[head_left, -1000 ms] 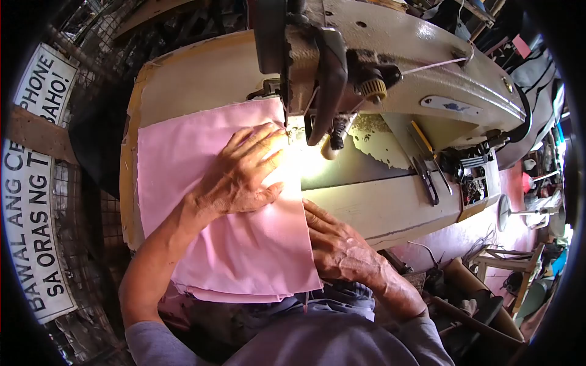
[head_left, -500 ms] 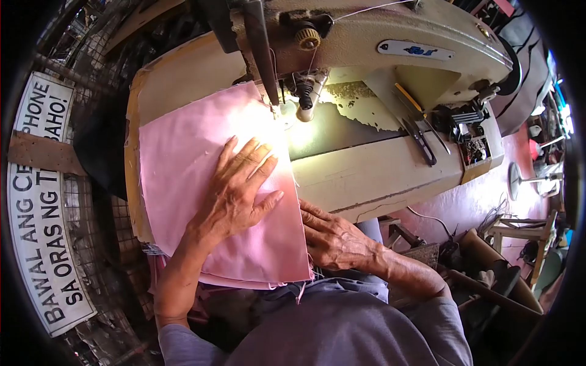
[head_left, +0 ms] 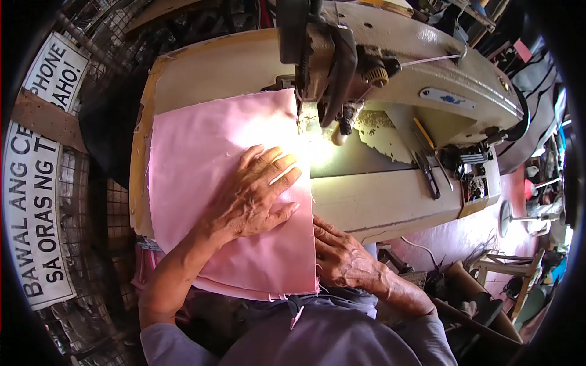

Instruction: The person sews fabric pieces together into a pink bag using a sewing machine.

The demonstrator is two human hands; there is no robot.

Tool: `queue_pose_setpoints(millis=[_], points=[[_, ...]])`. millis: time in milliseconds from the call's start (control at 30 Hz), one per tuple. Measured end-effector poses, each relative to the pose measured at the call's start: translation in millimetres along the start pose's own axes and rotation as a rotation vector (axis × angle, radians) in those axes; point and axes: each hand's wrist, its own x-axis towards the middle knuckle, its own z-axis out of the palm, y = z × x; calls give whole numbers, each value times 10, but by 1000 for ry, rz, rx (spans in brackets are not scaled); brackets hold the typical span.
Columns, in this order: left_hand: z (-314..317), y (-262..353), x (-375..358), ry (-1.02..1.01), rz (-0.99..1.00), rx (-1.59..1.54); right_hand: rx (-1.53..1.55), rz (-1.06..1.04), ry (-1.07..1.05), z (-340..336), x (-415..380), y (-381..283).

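A pink fabric (head_left: 195,152) lies flat on the sewing table (head_left: 213,67), its right edge running under the sewing machine (head_left: 427,67) needle area (head_left: 305,122). My left hand (head_left: 253,195) presses flat on the fabric with fingers spread, just short of the needle. My right hand (head_left: 342,256) pinches the fabric's right edge near the table's front, fingers curled on the cloth. A lamp lights the cloth by the presser foot.
Scissors and a yellow tool (head_left: 427,158) lie on the machine bed to the right. A white sign with black letters (head_left: 30,201) hangs on wire mesh at left. Stools and clutter (head_left: 513,262) stand on the floor at right.
The fabric has fed away from me under the needle. My left hand slid back along the cloth from beside the needle, and my right hand kept its hold on the edge.
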Motion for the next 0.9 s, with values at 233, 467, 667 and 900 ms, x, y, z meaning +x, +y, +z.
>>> queue_pose_setpoints(millis=[233, 467, 667, 900], points=[[5, -221, 228, 47, 39, 53, -30, -4, -36, -113, 149, 234], [10, -341, 293, 63, 72, 28, 2, 15, -87, -98, 184, 350], [15, -514, 353, 28, 87, 62, -29, 55, -64, -143, 271, 382], [-162, -431, 349, -53, 101, 139, -64, 45, 47, -120, 110, 171]])
